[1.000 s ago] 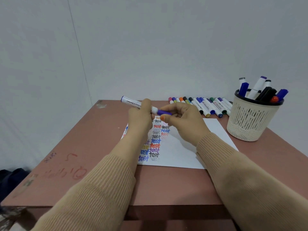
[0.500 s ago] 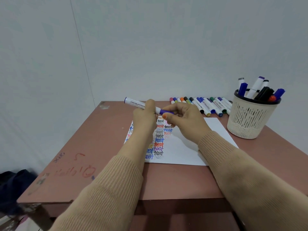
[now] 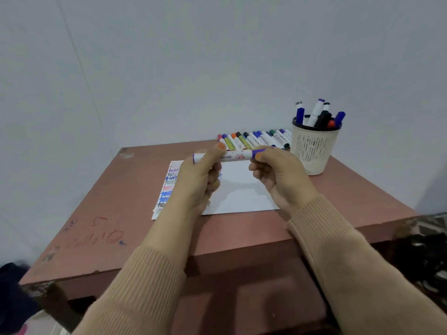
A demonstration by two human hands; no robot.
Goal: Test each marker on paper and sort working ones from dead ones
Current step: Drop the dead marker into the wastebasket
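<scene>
Soft, even light falls from above and leaves the pale wall a cool blue-grey. Faint, soft-edged shadows lie on the paper beneath the left hand and right hand. Deeper shade sits under the near edge of the tabletop. The whole picture is slightly soft: the print on the marker is smeared, and the writing along the paper's left edge is blurred. Wide-angle bending bows the wall seam at left and splays the tabletop's side edges. The lower corners are dark and smudged.
</scene>
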